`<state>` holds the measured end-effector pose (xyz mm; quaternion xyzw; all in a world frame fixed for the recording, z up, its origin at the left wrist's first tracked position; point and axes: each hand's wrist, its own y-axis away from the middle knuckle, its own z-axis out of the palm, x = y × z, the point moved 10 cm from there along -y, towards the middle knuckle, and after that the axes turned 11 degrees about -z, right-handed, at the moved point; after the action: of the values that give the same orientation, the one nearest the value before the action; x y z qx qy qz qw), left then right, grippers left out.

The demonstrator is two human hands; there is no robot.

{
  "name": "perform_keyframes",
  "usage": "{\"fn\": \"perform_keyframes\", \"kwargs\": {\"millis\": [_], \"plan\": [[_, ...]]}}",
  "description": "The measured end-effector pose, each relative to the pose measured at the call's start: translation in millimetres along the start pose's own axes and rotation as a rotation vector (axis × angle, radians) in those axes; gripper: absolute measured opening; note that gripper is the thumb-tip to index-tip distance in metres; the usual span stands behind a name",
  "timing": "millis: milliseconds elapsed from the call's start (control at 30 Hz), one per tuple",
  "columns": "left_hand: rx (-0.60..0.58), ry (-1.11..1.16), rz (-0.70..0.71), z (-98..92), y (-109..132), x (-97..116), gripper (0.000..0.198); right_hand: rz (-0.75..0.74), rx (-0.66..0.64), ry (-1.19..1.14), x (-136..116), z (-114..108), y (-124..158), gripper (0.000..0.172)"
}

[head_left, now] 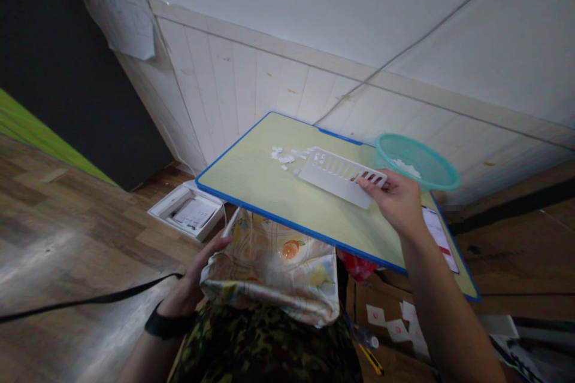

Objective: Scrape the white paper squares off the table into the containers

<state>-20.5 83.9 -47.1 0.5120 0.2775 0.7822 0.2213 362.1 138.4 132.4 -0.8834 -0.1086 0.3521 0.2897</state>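
My right hand (pixel 398 200) grips the near right end of a white slotted plastic tray (pixel 335 176) that lies on a low yellow table with a blue rim (pixel 251 203). Small white pieces (pixel 285 157) lie scattered at the tray's far left end. My left hand (pixel 202 266), with a black wristband, rests on a fruit-patterned cloth (pixel 274 269) on my lap; its fingers are partly hidden behind the cloth's edge.
A teal basket (pixel 415 161) with white pieces stands at the table's far right. An open white box (pixel 188 212) lies on the wooden floor to the left. A black cable (pixel 90 300) crosses the floor. Paper cards (pixel 395 326) lie under the table.
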Motion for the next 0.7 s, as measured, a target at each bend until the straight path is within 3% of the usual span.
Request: {"fn": "perform_keyframes", "kwargs": {"millis": [133,267,533,700], "plan": [[0.007,-0.023,-0.042,8.0,4.3,4.9,0.006,0.029,-0.019,-0.07,-1.0,36.3,2.6,0.028],[-0.054,-0.044,-0.06,17.7,6.7,9.4,0.006,0.032,-0.015,-0.065,-1.0,54.4,3.6,0.028],[-0.083,-0.023,-0.029,12.2,0.7,9.7,0.004,-0.028,0.021,-0.033,-7.8,58.5,-0.9,0.026],[-0.026,-0.024,-0.021,6.7,1.6,11.7,0.003,-0.046,-0.036,-0.038,-9.3,71.5,-2.7,0.025]]}}
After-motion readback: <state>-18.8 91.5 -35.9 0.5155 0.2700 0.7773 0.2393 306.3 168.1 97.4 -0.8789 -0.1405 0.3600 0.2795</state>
